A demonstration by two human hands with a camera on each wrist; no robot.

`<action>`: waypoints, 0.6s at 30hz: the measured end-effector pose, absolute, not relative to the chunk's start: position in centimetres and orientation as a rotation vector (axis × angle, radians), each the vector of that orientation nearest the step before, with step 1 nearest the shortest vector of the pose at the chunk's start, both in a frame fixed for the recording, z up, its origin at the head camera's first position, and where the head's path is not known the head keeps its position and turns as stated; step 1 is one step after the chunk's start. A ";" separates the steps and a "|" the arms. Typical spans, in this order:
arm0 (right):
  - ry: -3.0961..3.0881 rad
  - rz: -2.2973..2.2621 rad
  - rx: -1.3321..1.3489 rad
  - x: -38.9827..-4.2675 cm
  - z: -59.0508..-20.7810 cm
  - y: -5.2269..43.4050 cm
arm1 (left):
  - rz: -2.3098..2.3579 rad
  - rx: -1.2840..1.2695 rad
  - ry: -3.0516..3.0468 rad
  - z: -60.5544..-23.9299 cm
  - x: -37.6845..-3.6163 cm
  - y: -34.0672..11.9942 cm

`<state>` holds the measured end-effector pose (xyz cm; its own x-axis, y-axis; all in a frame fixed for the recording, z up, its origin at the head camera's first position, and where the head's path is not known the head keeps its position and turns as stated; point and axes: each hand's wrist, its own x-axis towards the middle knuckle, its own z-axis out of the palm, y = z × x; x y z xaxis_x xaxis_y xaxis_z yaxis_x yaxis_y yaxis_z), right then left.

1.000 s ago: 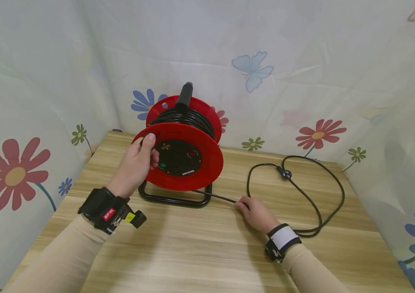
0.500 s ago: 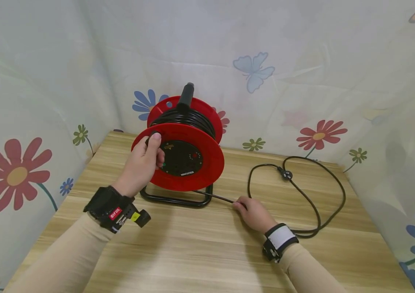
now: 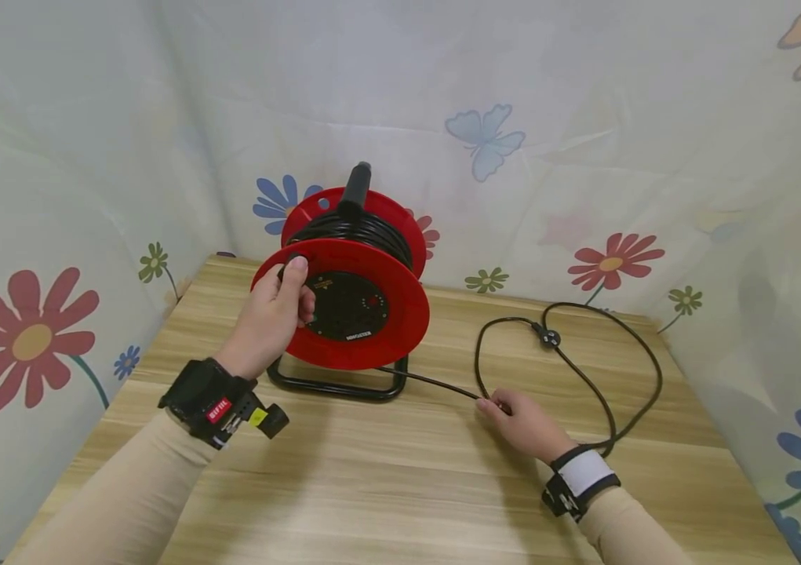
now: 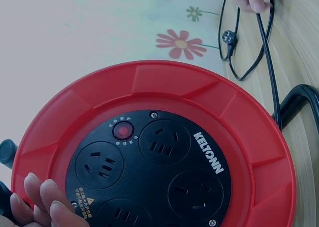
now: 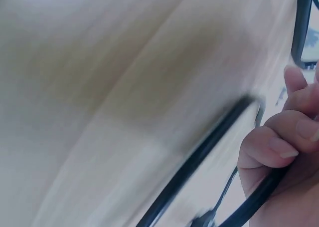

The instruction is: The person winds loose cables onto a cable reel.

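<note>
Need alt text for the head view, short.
A person's left hand grips the knob on a red cable reel standing on a wooden table, while the right hand holds its black cable, looped loosely to the right.

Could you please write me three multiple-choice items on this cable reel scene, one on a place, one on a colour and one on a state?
1. Where does the plug lie?
A. on the table, right of the reel
B. on top of the reel
C. in the left hand

2. What colour are the flanges of the cable reel?
A. blue
B. red
C. yellow

3. What is the right hand doing?
A. lying flat and open
B. gripping the reel's stand
C. holding the black cable

Answers:
1 A, the plug rests on the wood inside the loose cable loop.
2 B, both discs are red.
3 C, its fingers curl round the cable, while the left hand grips the reel's rim.
</note>
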<state>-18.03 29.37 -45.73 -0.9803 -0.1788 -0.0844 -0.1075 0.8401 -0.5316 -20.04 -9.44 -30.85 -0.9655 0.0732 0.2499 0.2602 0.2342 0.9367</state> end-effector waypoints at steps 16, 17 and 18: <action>3.157 -0.561 -0.012 -14.6 -42.5 41.2 | -1.822 -0.324 -2.368 -30.8 -20.2 -9.6; 3.180 -0.571 -0.024 -14.5 -42.6 41.8 | -1.822 -0.324 -2.368 -30.9 -20.2 -9.7; 3.203 -0.578 -0.036 -14.5 -42.6 42.2 | -1.821 -0.324 -2.370 -30.9 -20.2 -9.7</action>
<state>-14.49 42.20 -42.59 -0.9934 -0.0015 0.1150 -0.0416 0.9368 -0.3473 -20.18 -9.68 -30.91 -0.9677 0.0870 0.2367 0.2511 0.2466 0.9360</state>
